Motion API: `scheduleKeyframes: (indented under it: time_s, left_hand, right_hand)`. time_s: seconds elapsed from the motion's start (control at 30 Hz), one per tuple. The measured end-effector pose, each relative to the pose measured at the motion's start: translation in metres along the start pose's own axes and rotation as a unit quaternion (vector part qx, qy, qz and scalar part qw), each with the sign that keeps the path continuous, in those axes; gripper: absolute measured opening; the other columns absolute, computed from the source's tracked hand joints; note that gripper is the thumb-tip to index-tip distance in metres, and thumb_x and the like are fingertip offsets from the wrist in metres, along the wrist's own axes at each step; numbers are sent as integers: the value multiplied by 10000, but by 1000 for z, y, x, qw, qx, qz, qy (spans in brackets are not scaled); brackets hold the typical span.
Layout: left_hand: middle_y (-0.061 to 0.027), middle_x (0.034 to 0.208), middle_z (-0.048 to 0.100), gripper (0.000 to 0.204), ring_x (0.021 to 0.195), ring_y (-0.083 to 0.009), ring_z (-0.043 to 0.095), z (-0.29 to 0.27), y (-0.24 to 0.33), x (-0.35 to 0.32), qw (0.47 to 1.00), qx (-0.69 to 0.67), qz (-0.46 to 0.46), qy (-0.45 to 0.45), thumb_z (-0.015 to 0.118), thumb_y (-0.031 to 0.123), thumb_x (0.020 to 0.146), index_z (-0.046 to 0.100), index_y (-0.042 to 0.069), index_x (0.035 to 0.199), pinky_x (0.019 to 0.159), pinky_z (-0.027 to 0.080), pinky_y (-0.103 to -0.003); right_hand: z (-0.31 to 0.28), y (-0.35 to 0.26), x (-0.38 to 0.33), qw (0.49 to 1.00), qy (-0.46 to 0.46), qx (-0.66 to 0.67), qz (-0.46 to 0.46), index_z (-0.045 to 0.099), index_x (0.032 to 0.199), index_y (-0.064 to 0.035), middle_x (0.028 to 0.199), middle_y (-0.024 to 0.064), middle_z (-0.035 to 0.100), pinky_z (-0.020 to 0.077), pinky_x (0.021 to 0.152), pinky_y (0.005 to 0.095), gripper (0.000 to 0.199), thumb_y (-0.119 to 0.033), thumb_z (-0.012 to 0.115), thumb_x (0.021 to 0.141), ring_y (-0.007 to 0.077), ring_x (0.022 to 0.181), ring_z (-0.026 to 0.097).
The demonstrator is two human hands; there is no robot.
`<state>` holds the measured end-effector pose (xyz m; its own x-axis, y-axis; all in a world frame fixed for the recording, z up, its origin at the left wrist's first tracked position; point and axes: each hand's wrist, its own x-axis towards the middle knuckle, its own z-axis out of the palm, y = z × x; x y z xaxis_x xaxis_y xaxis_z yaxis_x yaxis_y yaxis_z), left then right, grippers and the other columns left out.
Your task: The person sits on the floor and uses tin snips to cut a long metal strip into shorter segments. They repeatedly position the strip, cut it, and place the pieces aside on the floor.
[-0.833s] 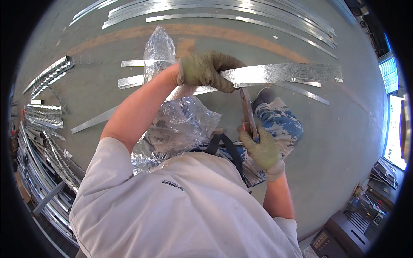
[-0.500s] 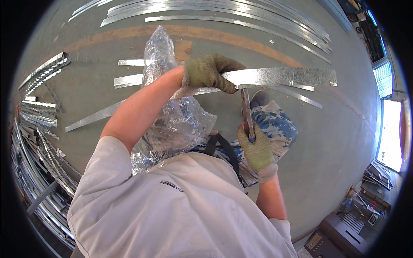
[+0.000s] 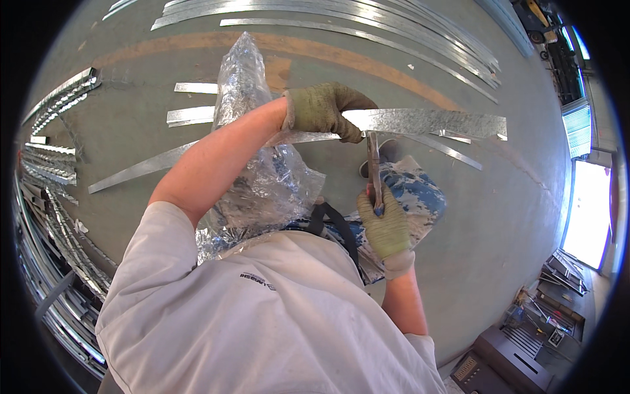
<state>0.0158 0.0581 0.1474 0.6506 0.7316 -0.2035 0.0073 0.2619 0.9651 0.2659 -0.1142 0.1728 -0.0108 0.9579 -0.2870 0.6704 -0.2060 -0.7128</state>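
My left hand (image 3: 328, 111), in a green-brown work glove, is closed around a long shiny metal strip (image 3: 433, 123). The strip lies across in front of me, its free end reaching to the right. My right hand (image 3: 385, 226), gloved in lighter green, grips a long worn metal hand tool (image 3: 374, 161) that looks like snips or pliers. The tool stands nearly upright, and its far end meets the near edge of the strip just right of my left hand. Exactly how its jaws sit on the strip is too small to tell.
Crinkled clear plastic film (image 3: 262, 184) covers my left leg. Several metal strips (image 3: 315, 16) lie on the far floor. Bundled metal profiles (image 3: 65, 308) lie at the left. A dark metal cabinet (image 3: 508, 358) stands at the lower right, near a bright doorway (image 3: 587, 213).
The strip's free right end has dipped slightly. My whole view has shifted a little; both hands keep their grips, and the tool stays at the strip's near edge.
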Motion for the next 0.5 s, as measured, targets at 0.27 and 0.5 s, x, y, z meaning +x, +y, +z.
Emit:
scheduleKeyframes:
  time_s: [0.27,0.5]
  left_hand:
    - [-61,1317,816,658,1144,-149,746,-1,-3,2,1000,9,2,-1,838,-65,886,716,13,1528,1007,617,-331]
    - [-59,1293,825,638,1122,-142,749,-1,-2,1,1000,7,7,5,835,-73,890,730,14,1513,983,622,-320]
  right_hand:
    - [8,9,0,1000,-1,-4,4,692,1410,-16,1069,214,756,585,843,442,405,-250,767,1087,319,923,738]
    - [-8,-7,1,962,-106,226,109,677,1465,-20,979,32,706,535,700,305,474,-206,821,1053,132,786,657]
